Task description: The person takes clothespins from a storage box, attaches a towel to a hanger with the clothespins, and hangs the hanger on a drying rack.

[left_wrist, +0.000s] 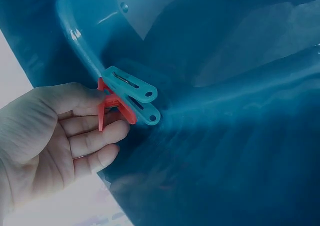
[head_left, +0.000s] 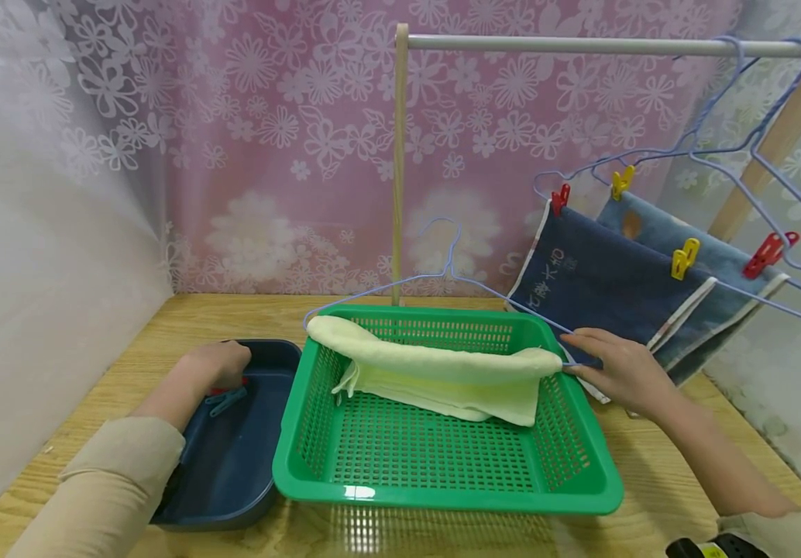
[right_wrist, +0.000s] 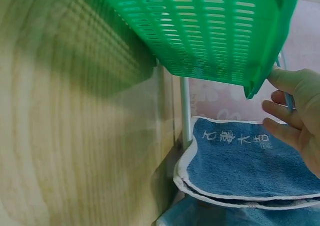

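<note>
My left hand [head_left: 218, 364] reaches into the dark blue tub [head_left: 247, 457]. Its thumb and fingers pinch a red clothespin [left_wrist: 129, 111], clearest in the left wrist view. A teal clothespin [left_wrist: 132, 83] overlaps the red one there. On the other side, my right hand [head_left: 617, 372] holds the right end of a blue wire hanger [head_left: 491, 288]. A pale yellow towel [head_left: 428, 358] is draped over this hanger's lower bar and hangs down into the green basket [head_left: 442, 500]. In the right wrist view, the fingers are partly curled beside the basket's rim.
Behind my right hand, two blue towels hang from other wire hangers, the front one dark blue [head_left: 603, 256], fixed with red and yellow clothespins [head_left: 685, 259]. Those hangers hook on a metal rail [head_left: 582, 46] with wooden posts [head_left: 400, 155]. Everything stands over a wooden table [head_left: 191, 318].
</note>
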`<state>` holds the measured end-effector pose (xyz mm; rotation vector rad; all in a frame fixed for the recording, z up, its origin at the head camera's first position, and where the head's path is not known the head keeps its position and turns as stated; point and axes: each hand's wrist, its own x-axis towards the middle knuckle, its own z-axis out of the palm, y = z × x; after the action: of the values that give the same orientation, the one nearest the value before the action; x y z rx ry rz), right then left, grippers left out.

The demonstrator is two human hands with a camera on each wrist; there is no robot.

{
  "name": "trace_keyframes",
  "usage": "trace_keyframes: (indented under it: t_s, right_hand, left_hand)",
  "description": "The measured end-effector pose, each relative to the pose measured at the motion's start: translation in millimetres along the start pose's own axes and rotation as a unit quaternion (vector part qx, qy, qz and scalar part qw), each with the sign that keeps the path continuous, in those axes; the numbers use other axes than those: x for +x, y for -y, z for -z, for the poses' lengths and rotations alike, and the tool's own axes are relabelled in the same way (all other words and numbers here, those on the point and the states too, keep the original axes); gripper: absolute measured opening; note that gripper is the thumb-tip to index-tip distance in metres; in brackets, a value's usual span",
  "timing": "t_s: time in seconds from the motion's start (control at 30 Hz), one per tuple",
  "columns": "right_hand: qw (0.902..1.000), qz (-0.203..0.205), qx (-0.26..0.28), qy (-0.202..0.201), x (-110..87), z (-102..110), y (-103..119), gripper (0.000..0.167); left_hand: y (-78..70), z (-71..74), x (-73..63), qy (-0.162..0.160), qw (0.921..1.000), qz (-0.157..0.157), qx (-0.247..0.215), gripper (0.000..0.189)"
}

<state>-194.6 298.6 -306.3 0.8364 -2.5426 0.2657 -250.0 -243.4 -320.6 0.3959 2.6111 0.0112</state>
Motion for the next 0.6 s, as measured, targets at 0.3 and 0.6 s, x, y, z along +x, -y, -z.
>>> trace_keyframes:
  t_s: [0.3, 0.6]
  right_hand:
    - [0.9955, -0.042, 0.057, 0.063, 6.3, 5.6, 2.5, 0.038]
    - [0.9859, -0.088, 0.085, 0.115, 11.1, 9.2, 4.2, 0.034]
  left_hand:
    - [0.6, -1.3, 1.1, 0.003, 0.9999, -0.011, 0.013, 0.011]
    - [0.5, -1.2, 0.0, 0.002, 1.0, -0.002, 0.009, 0.011]
